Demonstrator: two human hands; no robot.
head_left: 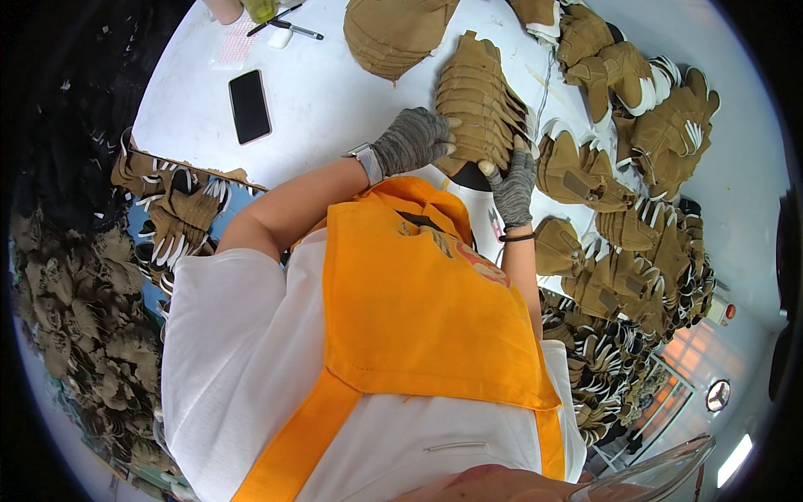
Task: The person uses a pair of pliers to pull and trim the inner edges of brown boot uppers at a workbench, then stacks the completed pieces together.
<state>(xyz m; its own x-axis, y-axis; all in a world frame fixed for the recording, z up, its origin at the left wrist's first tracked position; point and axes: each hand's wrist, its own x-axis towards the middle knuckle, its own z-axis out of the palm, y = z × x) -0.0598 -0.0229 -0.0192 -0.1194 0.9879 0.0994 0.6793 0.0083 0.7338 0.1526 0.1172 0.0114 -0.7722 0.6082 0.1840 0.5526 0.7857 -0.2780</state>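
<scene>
Overlapping tan fabric pieces, fanned like scales, form a stack (473, 96) on the white table in front of me. My left hand (411, 142), in a grey fingerless glove, has its bent fingers at the stack's lower left edge. At the lower right edge, my right hand (513, 186) grips the stack between thumb and fingers. It wears a matching grey glove. The undersides of the pieces are hidden. Just left of the stack's top lies a second tan pile (397, 33) with layered edges.
A black-screened phone (250, 106) lies on the white table (180, 105), with a pen (294, 31) beyond it. Tan work gloves (669, 134) with white-edged fingers are heaped along the right. More gloves (184, 209) lie at left, near a large dark heap (84, 309).
</scene>
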